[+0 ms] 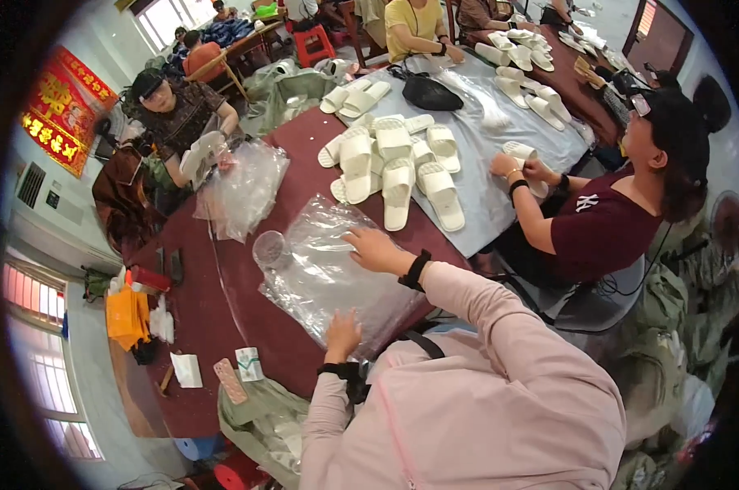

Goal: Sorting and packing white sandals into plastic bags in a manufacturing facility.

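Plastic bags (320,273), one stack: both hands, left (342,333) and right (375,247), rest flat, grip spread.

Slippers by the dozen, bags by the stack

Two hands, left hand (342,333) and right hand (373,248), rest on one stack of clear plastic bags (328,269); roughly ten white slippers (398,167) form the central pile; one black bag (431,92) sits beyond.
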Available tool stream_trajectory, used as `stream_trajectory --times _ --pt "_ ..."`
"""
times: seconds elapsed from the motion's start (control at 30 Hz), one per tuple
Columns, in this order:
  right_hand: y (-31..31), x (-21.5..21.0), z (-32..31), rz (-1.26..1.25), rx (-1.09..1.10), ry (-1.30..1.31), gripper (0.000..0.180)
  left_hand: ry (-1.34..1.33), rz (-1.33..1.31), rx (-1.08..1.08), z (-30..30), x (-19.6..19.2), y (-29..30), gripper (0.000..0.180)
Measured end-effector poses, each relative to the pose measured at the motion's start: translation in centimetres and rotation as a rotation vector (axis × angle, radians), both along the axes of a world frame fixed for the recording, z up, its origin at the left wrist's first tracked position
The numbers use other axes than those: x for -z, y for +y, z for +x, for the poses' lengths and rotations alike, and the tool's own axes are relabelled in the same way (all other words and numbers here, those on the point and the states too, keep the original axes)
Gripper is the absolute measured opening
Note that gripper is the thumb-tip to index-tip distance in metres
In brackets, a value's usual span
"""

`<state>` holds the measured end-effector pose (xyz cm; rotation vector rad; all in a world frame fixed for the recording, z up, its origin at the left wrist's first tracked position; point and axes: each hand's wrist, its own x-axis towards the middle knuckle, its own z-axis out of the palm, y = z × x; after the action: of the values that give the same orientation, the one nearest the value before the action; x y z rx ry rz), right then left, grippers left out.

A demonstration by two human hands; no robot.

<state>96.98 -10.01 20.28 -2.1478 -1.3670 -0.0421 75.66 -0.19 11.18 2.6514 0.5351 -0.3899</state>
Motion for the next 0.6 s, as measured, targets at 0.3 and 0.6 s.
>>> stream_trajectory --times 0.3,0.6 --pt "-2.2 0.6 2.2 0.065 0.01 -0.089 0.037 0.047 -0.054 0.022 -1.3 4.9 0.1 0.053" --pt "-5.6 10.0 -0.1 -0.671 -0.127 0.313 0.034 0.031 0.141 0.102 -2.4 4.8 -1.3 0.06"
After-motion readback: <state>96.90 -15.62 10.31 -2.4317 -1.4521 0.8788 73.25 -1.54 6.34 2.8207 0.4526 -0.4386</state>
